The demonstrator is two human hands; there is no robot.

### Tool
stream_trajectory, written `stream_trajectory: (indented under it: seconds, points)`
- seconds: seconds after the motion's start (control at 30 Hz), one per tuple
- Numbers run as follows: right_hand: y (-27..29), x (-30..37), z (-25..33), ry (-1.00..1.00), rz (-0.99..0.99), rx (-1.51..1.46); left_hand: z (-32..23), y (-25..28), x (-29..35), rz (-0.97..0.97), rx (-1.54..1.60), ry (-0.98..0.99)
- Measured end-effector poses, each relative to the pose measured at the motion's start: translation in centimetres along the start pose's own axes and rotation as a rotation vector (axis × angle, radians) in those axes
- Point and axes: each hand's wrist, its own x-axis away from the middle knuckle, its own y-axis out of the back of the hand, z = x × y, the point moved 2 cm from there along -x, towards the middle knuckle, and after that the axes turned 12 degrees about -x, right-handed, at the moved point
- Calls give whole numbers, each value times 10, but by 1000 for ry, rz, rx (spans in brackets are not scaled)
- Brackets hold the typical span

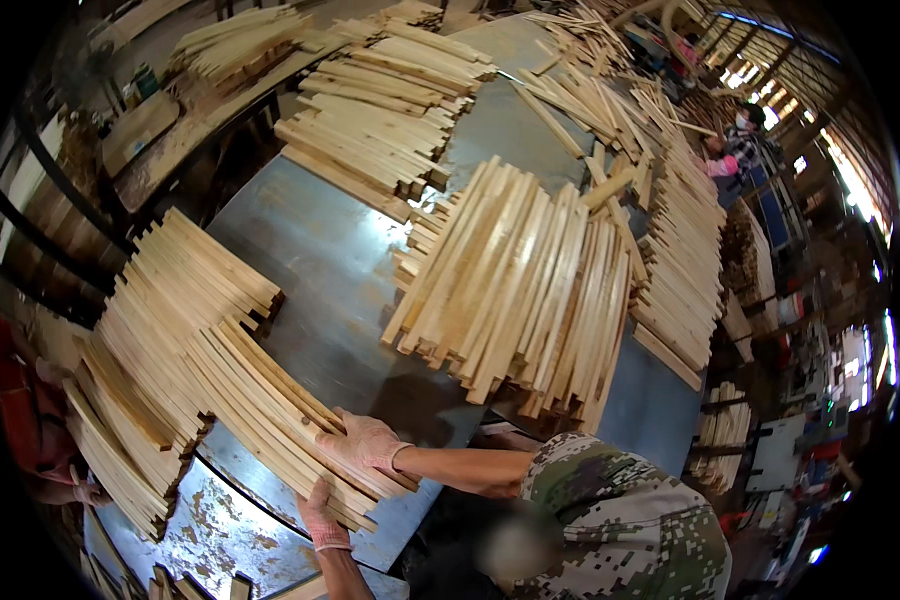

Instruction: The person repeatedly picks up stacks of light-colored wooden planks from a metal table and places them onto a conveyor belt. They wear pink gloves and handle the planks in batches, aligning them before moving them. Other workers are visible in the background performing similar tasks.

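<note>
Both my hands wear thin pinkish gloves and press in from the two sides of a row of pale wooden strips (270, 415) lying flat, side by side, on the metal table. My right hand (363, 443) is at the row's far edge, near its right end, with fingers over the outer strips. Along the near edge, my left hand (320, 515) grips the strips, its fingers partly hidden. At their left end these strips meet another layer of strips (190, 295). Right of my hands is a big stack of wooden strips (520, 285).
The metal table (315, 255) has a worn, scratched front part (240, 520). More strip stacks (380, 100) stand at the back, with loose strips (570, 95) beyond. A co-worker in red (15, 400) has hands by strips at left; another person (740, 150) is at far right.
</note>
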Motion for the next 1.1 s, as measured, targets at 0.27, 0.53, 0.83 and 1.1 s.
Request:
stream_trajectory:
  seconds: [0.27, 0.53, 0.83, 1.1]
  points:
    - [90, 105, 24, 349, -252, -29, -62, -71, 84, 123, -150, -327]
    - [313, 187, 13, 307, -483, -102, -95, -288, 158, 694, -326, -386]
    - [517, 183, -76, 136, -625, 112, -6, -493, 177, 882, -146, -32]
    - [627, 127, -106, -35, -654, 419, 9, -599, 146, 1072, -928, 296]
